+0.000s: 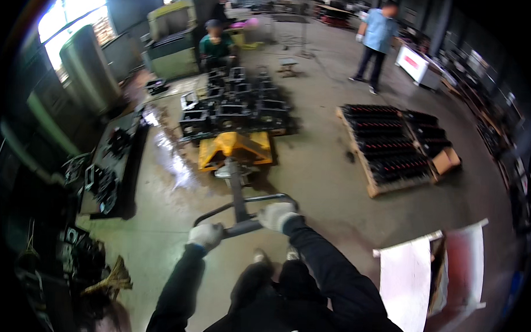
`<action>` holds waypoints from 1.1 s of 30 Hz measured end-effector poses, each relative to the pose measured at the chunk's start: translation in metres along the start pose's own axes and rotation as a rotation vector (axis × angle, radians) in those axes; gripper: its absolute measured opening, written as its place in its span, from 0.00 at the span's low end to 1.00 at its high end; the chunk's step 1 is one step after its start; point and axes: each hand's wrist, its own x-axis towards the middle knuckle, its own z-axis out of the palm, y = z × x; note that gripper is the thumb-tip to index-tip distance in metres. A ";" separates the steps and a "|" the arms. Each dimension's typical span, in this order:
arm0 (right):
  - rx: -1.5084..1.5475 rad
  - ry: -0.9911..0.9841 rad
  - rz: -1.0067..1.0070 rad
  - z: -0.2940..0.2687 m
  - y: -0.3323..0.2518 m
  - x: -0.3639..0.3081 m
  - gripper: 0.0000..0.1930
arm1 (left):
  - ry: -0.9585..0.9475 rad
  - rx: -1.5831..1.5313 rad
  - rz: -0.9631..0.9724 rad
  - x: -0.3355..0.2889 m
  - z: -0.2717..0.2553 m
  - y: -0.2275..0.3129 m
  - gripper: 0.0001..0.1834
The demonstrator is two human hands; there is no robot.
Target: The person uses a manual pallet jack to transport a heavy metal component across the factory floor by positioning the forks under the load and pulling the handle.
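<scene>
Both my hands wear pale work gloves and grip the looped handle [241, 228] of a yellow pallet jack [231, 146]. My left hand [206, 235] is closed round the handle's left end. On its right end my right hand [276, 216] is closed too. The handle's dark shaft tilts toward me from the jack's yellow body. Beyond that body stands a load of black metal castings [232, 109], box-shaped with openings, set in rows. The jack's forks are hidden beneath this load.
A person in green [216, 47] is low behind the castings; another in light blue [377, 35] stands far right. At right sits a wooden pallet [359, 152] of black parts. A bench [110, 160] with metal parts runs along the left. White panels [406, 282] stand near right.
</scene>
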 end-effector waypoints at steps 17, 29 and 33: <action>0.507 0.507 0.056 -0.126 0.079 -0.098 0.12 | 0.258 -0.033 0.104 -0.017 0.015 0.047 0.12; 0.108 0.732 -0.183 -0.166 0.088 -0.024 0.12 | 0.244 -0.109 0.078 0.021 -0.054 0.077 0.12; -0.086 -0.385 -0.038 -0.077 0.058 0.031 0.22 | 0.273 -0.061 0.101 0.008 -0.047 0.084 0.11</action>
